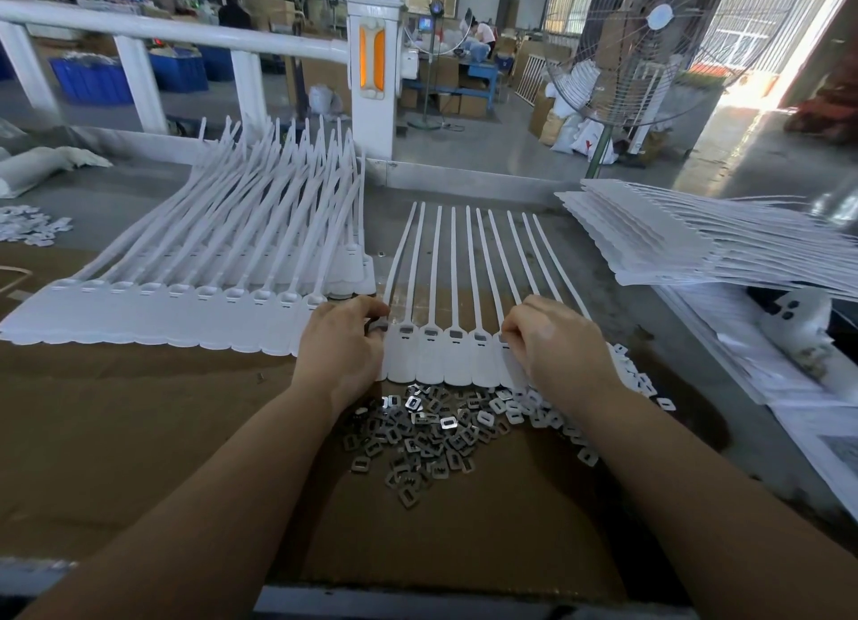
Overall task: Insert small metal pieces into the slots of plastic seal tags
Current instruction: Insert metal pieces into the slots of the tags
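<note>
Head view: left hand [346, 336] and right hand [555, 341] are pinching flat white plastic seal tags [445, 359] above shiny stamped metal pieces [432, 429].

A joined row of white plastic seal tags [457, 357] lies flat at the centre of the cardboard, broad flags toward six o'clock, thin tails fanning toward twelve. Several heads show a grey metal piece seated in the rectangular slot. At six o'clock of that row spreads a loose heap of small metal pieces [425, 434], flat shiny rectangles with a cut-out window. At nine o'clock lies a longer overlapping bank of tags [185, 313], slots looking white. At two o'clock rests a stack of tag sheets [687, 243].
</note>
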`<control>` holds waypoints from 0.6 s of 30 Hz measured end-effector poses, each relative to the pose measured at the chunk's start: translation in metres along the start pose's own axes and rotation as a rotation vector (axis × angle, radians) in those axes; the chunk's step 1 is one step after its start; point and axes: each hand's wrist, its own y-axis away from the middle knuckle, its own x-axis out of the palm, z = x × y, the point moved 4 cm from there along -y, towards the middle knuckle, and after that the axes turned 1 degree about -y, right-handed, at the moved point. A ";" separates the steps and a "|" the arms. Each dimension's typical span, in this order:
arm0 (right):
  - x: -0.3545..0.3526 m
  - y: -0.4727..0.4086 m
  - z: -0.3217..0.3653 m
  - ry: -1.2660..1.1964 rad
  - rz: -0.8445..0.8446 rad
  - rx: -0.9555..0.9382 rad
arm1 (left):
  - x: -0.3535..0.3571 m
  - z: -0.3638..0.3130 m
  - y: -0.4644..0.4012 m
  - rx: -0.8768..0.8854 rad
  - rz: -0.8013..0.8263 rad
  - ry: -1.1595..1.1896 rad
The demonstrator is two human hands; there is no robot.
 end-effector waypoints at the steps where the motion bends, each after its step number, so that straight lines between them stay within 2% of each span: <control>1: -0.001 -0.001 0.000 -0.020 -0.015 0.009 | 0.000 0.000 0.000 -0.001 -0.001 0.004; 7: -0.001 -0.001 -0.001 -0.079 -0.018 0.027 | 0.001 0.003 -0.001 0.003 0.008 0.015; 11: 0.000 -0.003 -0.003 -0.145 0.042 0.051 | 0.002 0.004 -0.002 0.000 0.009 0.019; 18: -0.005 -0.002 -0.015 -0.339 0.023 0.208 | 0.001 0.004 -0.002 -0.005 0.013 0.026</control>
